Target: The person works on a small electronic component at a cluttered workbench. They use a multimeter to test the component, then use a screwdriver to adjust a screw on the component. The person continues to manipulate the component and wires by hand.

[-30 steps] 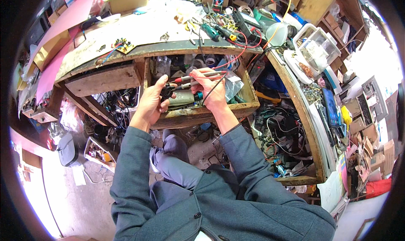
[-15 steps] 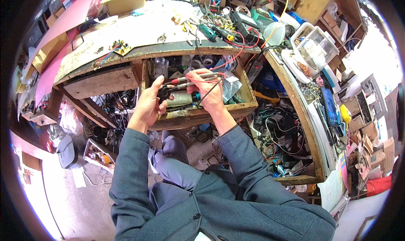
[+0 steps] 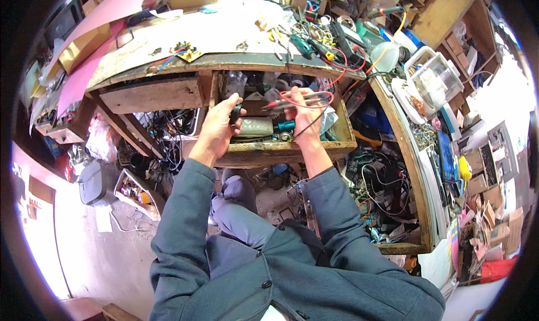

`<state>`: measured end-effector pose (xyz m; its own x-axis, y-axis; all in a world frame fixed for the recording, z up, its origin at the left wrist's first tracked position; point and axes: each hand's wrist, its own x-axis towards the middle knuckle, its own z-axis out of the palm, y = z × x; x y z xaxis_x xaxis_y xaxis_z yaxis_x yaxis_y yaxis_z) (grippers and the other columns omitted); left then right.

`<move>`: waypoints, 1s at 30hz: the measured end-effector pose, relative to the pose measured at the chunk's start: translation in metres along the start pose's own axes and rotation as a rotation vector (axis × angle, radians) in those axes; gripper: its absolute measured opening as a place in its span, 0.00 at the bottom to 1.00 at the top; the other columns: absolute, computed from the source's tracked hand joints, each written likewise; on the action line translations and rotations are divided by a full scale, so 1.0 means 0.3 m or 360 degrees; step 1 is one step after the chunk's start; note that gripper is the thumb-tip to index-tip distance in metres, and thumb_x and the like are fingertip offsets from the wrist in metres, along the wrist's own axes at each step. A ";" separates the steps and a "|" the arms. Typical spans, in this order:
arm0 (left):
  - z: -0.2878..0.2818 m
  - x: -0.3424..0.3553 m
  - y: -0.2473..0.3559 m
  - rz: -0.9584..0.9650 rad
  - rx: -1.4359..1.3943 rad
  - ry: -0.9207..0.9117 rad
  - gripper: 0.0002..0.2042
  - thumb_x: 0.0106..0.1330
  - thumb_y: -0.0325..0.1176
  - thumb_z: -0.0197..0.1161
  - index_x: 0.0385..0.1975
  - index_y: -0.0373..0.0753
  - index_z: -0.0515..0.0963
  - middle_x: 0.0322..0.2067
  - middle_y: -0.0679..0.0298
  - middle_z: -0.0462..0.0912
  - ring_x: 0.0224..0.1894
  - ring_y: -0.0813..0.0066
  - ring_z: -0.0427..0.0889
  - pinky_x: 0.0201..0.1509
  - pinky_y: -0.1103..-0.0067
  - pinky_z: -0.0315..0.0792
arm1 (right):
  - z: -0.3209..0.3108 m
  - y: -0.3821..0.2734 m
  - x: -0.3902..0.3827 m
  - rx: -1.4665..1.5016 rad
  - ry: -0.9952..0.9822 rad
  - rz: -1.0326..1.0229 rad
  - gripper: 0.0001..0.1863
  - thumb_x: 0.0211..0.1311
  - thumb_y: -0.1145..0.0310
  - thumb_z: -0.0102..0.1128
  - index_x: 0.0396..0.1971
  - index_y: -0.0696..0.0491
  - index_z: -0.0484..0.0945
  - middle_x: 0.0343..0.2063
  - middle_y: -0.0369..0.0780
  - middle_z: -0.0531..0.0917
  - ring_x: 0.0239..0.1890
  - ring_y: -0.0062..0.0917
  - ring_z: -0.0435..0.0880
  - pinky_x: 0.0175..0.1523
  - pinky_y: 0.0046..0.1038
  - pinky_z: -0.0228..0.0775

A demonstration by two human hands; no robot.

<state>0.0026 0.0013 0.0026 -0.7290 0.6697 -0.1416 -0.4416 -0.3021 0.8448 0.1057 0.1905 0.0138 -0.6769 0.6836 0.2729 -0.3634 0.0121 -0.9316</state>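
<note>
My left hand [image 3: 216, 130] is closed on a small black round part [image 3: 235, 113], seen edge-on between thumb and fingers. My right hand [image 3: 307, 117] grips a pair of test probes [image 3: 279, 105], their tips aimed left toward the black part but apart from it. Red and black leads loop over that hand; the red lead [image 3: 336, 74] runs up to the bench top. Both hands are above an open wooden drawer [image 3: 264, 147]. Inside it, below the hands, lie a grey-green packet [image 3: 255, 127], a teal cylinder [image 3: 285, 126] and clear plastic bags.
On the bench top [image 3: 151, 46] are a small circuit board [image 3: 186, 51], a green-handled tool [image 3: 301, 44] and tangled leads. A clear plastic box [image 3: 429, 76] stands at right. An open compartment [image 3: 379, 180] there is full of cables. A grey bin [image 3: 96, 183] is on the floor at left.
My right hand has drawn the probes away from the black part, to the right. The left hand has turned the part edge-on. The whole view has shifted slightly.
</note>
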 end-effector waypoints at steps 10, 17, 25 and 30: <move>-0.020 -0.010 -0.001 0.0098 -0.0234 -0.0100 0.15 0.72 0.32 0.56 0.56 0.37 0.73 0.38 0.62 0.81 0.35 0.75 0.80 0.39 0.75 0.78 | -0.128 -0.235 0.098 -0.2775 -0.0882 -0.0342 0.10 0.61 0.61 0.59 0.37 0.50 0.80 0.30 0.47 0.86 0.37 0.45 0.86 0.42 0.44 0.77; -0.013 -0.007 -0.005 0.0128 -0.0387 -0.0083 0.15 0.69 0.28 0.62 0.54 0.36 0.73 0.37 0.65 0.79 0.36 0.72 0.83 0.42 0.72 0.84 | -0.207 -0.199 0.112 -0.3060 -0.1047 -0.0145 0.09 0.53 0.68 0.61 0.33 0.47 0.86 0.32 0.43 0.87 0.39 0.39 0.88 0.44 0.40 0.80; 0.011 -0.027 0.013 0.0206 -0.0202 -0.0038 0.13 0.65 0.27 0.65 0.46 0.35 0.72 0.39 0.59 0.82 0.37 0.68 0.86 0.37 0.73 0.85 | -0.128 -0.162 0.098 -0.2317 -0.0725 -0.0542 0.08 0.56 0.68 0.62 0.35 0.53 0.83 0.30 0.44 0.85 0.37 0.40 0.85 0.42 0.38 0.76; 0.011 -0.022 -0.001 0.0239 -0.0055 -0.0014 0.13 0.67 0.27 0.62 0.49 0.35 0.71 0.42 0.56 0.82 0.40 0.65 0.85 0.39 0.72 0.85 | -0.093 -0.077 0.101 -0.1936 -0.0852 -0.0449 0.09 0.56 0.66 0.63 0.34 0.54 0.84 0.30 0.47 0.85 0.36 0.42 0.85 0.43 0.38 0.76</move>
<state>0.0093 -0.0009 0.0050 -0.7836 0.6212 -0.0106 -0.3459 -0.4221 0.8380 0.1114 0.2313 0.0370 -0.9390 0.1893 0.2873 0.0720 0.9247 -0.3739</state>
